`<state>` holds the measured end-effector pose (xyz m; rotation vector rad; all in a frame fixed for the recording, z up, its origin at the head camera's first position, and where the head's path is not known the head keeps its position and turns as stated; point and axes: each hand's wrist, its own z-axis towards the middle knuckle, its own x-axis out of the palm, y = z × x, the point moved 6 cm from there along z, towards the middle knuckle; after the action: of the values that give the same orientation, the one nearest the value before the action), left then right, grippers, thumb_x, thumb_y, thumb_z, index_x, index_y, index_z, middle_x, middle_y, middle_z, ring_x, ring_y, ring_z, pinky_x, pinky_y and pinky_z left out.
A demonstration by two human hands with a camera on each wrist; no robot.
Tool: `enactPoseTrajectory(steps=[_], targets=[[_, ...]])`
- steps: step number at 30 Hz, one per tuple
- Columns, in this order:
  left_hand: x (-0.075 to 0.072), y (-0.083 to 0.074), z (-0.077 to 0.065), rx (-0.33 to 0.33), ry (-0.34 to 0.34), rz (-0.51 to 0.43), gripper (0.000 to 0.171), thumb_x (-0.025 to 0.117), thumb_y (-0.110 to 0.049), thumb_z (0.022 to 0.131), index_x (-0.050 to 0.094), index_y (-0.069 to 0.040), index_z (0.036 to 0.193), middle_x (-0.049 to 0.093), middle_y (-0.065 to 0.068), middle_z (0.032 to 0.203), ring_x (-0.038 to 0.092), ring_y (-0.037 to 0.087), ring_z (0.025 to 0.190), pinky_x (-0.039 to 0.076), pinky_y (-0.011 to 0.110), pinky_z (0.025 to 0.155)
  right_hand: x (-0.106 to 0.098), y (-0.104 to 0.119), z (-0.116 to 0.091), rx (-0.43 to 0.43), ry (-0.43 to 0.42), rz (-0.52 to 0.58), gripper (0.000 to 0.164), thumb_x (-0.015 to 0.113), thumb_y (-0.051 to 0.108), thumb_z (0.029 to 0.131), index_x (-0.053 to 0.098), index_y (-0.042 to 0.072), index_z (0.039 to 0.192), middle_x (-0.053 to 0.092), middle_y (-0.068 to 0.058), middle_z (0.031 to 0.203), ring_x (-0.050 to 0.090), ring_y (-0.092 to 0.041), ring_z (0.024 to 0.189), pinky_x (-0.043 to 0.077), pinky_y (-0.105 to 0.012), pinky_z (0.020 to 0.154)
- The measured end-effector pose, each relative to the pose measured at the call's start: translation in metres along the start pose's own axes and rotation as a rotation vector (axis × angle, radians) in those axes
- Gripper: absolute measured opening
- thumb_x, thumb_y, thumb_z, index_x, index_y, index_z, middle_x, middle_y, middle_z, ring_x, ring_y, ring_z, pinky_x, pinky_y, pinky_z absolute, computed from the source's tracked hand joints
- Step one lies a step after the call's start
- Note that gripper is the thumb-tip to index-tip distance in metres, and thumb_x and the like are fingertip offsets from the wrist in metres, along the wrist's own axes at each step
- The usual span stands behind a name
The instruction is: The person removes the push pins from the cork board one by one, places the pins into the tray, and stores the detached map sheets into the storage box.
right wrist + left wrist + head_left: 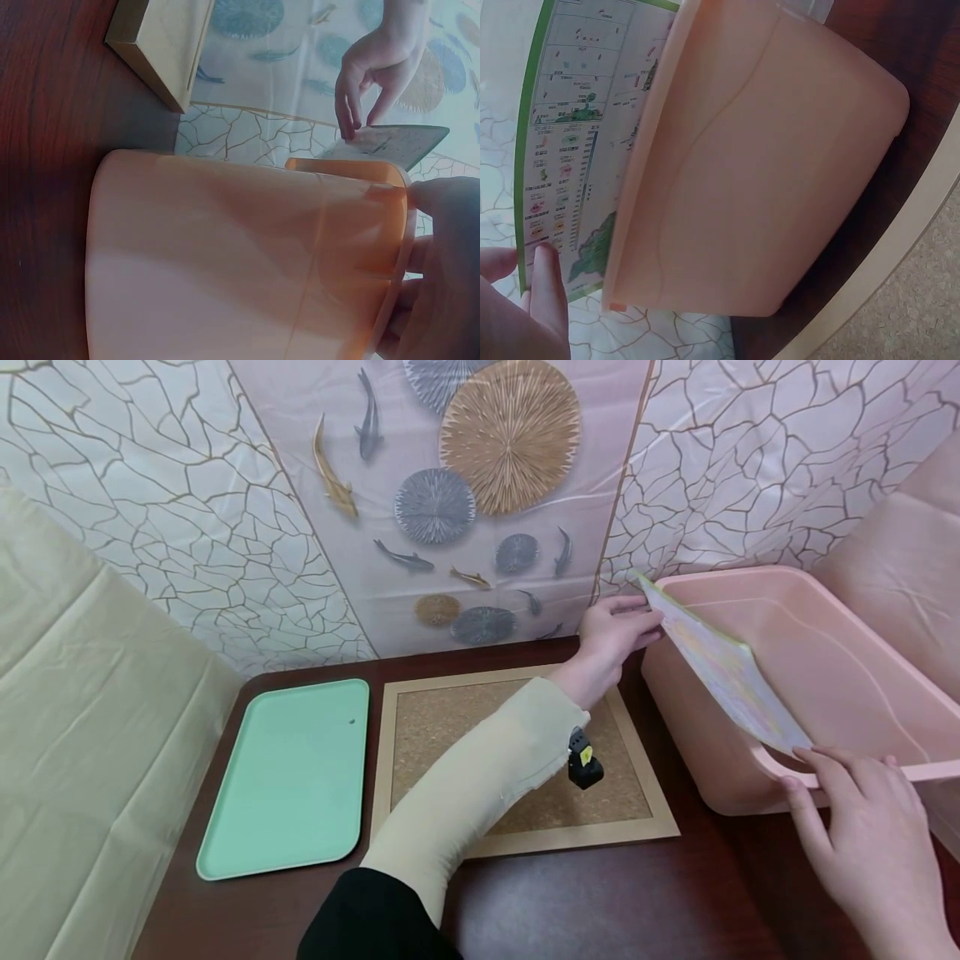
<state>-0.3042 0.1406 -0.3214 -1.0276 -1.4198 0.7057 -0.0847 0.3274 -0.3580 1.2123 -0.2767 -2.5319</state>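
Observation:
A printed sheet with a green edge is tilted over the left rim of a pink plastic bin. Its other face, in the left wrist view, carries small pictures, text and a grid. My left hand pinches the far end of the sheet between thumb and fingers, just outside the bin. At the bin's near corner, my right hand grips the rim, with the index fingertip right at the sheet's near corner. In the right wrist view, the fingers of that hand bend over the bin's edge.
A cork board in a light wooden frame lies mid-table under my left forearm. To its left is a mint green tray with a small dark speck. Patterned cloth hangs behind the dark wooden table.

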Motion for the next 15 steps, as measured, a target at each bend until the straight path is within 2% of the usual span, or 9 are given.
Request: enactPoseTrajectory(steps=[4, 9, 15], targets=[[0.0017, 0.0033, 0.0006, 0.007, 0.002, 0.018, 0.025, 0.072, 0.014, 0.093, 0.07, 0.014, 0.118, 0.076, 0.03, 0.111, 0.072, 0.048, 0.116, 0.064, 0.045, 0.095, -0.0008, 0.0007, -0.0001, -0.006, -0.009, 0.001, 0.05, 0.05, 0.036, 0.112, 0.067, -0.01, 0.12, 0.063, -0.034, 0.122, 0.051, -0.054, 0.116, 0.019, -0.061, 0.133], [0.0048, 0.0067, 0.0006, 0.011, 0.014, 0.019, 0.024, 0.071, 0.012, 0.094, 0.069, 0.016, 0.118, 0.075, 0.033, 0.115, 0.071, 0.049, 0.116, 0.062, 0.049, 0.098, 0.0001, -0.001, -0.0001, -0.012, 0.0, 0.005, 0.044, 0.053, 0.032, 0.111, 0.066, -0.008, 0.123, 0.063, -0.032, 0.124, 0.051, -0.053, 0.117, 0.018, -0.057, 0.134], [0.0076, 0.0098, 0.0003, 0.004, 0.016, 0.023, 0.024, 0.071, 0.011, 0.095, 0.069, 0.016, 0.119, 0.074, 0.033, 0.116, 0.071, 0.048, 0.117, 0.062, 0.05, 0.098, 0.0004, -0.001, -0.0002, -0.009, 0.007, -0.003, 0.046, 0.051, 0.034, 0.112, 0.066, -0.008, 0.124, 0.063, -0.031, 0.125, 0.05, -0.053, 0.118, 0.018, -0.057, 0.134]])
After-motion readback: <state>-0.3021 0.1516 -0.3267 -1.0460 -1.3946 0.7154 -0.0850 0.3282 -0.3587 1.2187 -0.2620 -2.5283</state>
